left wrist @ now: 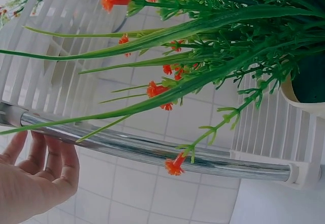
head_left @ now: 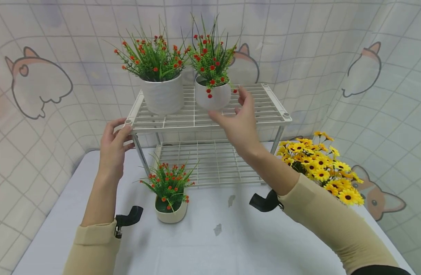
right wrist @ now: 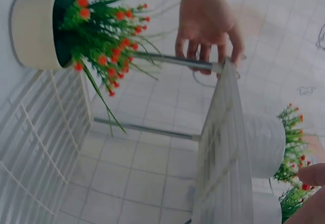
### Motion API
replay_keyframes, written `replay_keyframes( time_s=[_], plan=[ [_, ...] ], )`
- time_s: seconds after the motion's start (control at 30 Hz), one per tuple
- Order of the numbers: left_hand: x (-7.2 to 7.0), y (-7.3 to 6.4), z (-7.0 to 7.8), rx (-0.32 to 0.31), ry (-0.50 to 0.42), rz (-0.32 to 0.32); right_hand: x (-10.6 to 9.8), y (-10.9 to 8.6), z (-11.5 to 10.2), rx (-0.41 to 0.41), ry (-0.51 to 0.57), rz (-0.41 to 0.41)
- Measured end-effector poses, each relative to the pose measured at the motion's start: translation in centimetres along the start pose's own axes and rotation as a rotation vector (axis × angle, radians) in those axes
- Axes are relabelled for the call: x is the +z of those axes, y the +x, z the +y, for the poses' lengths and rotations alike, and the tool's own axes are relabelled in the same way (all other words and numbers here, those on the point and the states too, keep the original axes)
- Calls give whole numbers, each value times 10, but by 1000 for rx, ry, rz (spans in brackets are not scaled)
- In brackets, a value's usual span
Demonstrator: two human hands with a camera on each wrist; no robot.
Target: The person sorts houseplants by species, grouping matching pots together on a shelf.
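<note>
A two-tier white wire shelf with metal posts stands on the table. My left hand grips the front left corner of its upper tier; in the left wrist view, the fingers curl behind the post. At the middle of that tier stands a small white flowerpot with grass and red flowers. My right hand spreads around its right side, thumb by the lower front edge and fingertips a little off the wall. To the left is a larger white flowerpot with orange-red flowers.
A cream flowerpot with orange-red flowers stands on the white tabletop, before the lower tier. Yellow flowers stand right of the shelf, partly behind my right forearm. A tiled-pattern curtain hangs behind.
</note>
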State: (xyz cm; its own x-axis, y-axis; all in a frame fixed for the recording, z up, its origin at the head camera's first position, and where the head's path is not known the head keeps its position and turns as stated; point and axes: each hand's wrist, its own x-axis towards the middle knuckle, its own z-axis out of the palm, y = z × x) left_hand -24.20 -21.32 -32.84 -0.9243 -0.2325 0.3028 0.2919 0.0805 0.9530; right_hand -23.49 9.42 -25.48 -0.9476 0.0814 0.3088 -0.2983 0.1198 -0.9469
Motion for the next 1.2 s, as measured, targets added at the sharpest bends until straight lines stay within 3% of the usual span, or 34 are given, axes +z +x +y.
replay_keyframes(
  time_s=[0.13,0.33,0.43,0.5,0.97,1.2],
  plan=[
    [0,0,0,2,8,-1,-5,-24,12,-72,20,-10],
    [1,-1,1,-6,6,2,-5,-54,37,-269,-24,22],
    [1,0,1,-7,-3,-1,-3,-66,51,-295,-30,16],
    [0,1,1,-6,-4,-4,1,-74,62,-262,-30,1],
    [0,-1,1,0,11,-2,47,-129,142,201,1,-174],
    [-1,-1,1,-2,5,-5,75,-155,163,290,13,-241]
  ],
)
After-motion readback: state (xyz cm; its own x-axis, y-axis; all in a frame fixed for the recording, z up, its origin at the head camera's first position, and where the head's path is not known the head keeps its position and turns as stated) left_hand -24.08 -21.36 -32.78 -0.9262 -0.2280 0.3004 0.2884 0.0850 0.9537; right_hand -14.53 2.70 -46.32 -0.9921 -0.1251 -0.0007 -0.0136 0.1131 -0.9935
